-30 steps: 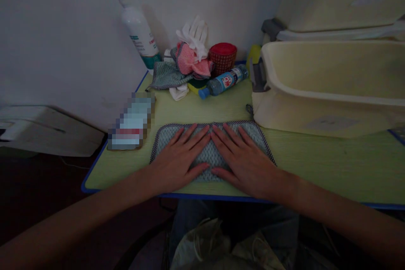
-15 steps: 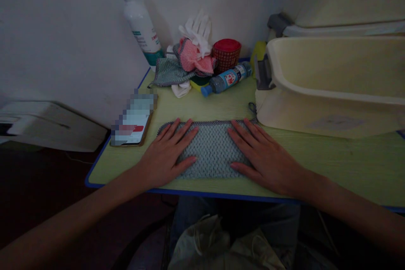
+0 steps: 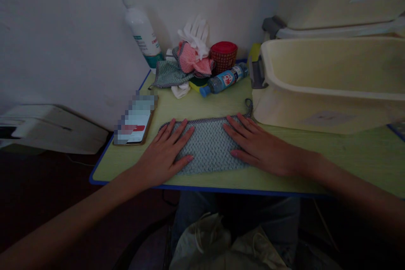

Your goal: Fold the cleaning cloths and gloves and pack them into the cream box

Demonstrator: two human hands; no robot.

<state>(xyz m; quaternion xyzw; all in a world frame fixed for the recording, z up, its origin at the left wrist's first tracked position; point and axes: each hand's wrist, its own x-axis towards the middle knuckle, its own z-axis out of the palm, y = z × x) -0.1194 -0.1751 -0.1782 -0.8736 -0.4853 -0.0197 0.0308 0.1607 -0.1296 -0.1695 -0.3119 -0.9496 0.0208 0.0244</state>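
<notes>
A grey-blue textured cleaning cloth with a checked border lies flat on the green tabletop, its long side running left to right. My left hand rests flat on the cloth's left end, fingers spread. On the right end lies my right hand, palm down with its fingers stretched out. Neither hand grips anything. The cloth's hanging loop sticks out at the far right corner, close to the bin. Both palms hide the cloth's two ends.
A phone lies at the left. Behind stand a white bottle, a pile of cloths with white gloves, a red-lidded basket and a lying blue-capped bottle. A cream storage bin occupies the right.
The cloth's right end has shifted slightly away from me, so the cloth lies a little askew. My right hand has moved forward with it; the left stays nearly in place.
</notes>
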